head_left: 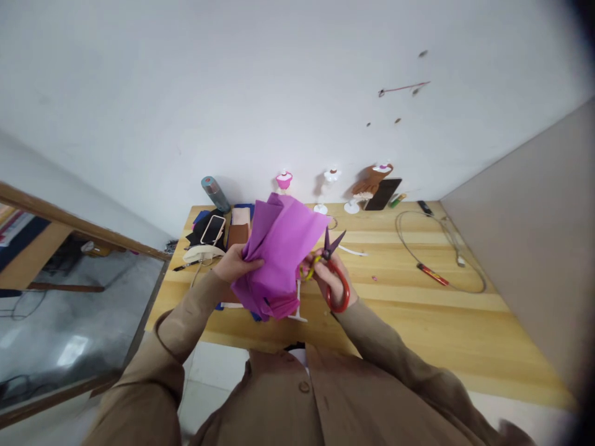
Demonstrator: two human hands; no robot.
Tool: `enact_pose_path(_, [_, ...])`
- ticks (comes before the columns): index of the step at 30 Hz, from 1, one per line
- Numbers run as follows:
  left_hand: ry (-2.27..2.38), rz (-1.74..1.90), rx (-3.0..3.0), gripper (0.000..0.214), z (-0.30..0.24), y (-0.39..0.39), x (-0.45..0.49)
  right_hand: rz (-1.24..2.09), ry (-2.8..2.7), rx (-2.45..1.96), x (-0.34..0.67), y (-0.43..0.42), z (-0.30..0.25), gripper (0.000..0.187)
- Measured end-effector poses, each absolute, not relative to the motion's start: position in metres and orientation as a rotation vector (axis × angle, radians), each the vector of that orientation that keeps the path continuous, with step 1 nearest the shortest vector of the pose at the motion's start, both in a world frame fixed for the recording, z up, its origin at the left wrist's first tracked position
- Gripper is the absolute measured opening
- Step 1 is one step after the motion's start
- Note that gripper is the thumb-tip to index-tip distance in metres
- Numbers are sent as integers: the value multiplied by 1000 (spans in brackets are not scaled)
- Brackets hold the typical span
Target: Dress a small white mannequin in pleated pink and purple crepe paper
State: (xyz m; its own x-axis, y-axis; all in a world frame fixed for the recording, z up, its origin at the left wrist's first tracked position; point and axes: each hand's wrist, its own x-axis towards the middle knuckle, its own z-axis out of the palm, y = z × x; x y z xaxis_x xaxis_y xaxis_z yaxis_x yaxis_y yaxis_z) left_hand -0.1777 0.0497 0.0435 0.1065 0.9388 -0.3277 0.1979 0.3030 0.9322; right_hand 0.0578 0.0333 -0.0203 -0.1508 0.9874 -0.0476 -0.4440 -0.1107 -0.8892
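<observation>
A folded sheet of purple fabric (283, 254) hangs in front of me over the table. My left hand (236, 265) grips its left edge, thumb on top. In my right hand (328, 282) is a pair of scissors (338, 288) with one red and one yellow handle. Their dark blades are parted and point up and away, just right of the fabric. The fingers of my right hand are close to the cloth's lower right edge; whether they also pinch it I cannot tell. Beneath the fabric a white stand base (298, 318) partly shows.
Small white mannequins (331, 176) stand along the wall, one dressed in brown cloth (372, 179). At the left are a phone (213, 230), a bottle (215, 193) and fabric pieces. A looped cable (403, 238) and a red-handled tool (432, 274) lie right on the wooden table (418, 328).
</observation>
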Motion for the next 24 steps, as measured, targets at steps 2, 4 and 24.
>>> enact_pose_path(2, [1334,707,1206,34,42,46,-178,1470,-811,-817,58,49,-10,32])
enact_pose_path(4, [1290,650,1252,36,42,42,-178,1368,-814,-843,64,64,-1,35])
enact_pose_path(24, [1391,1102,893,32,32,31,-162,1333,-993,-1022,44,19,-8,44])
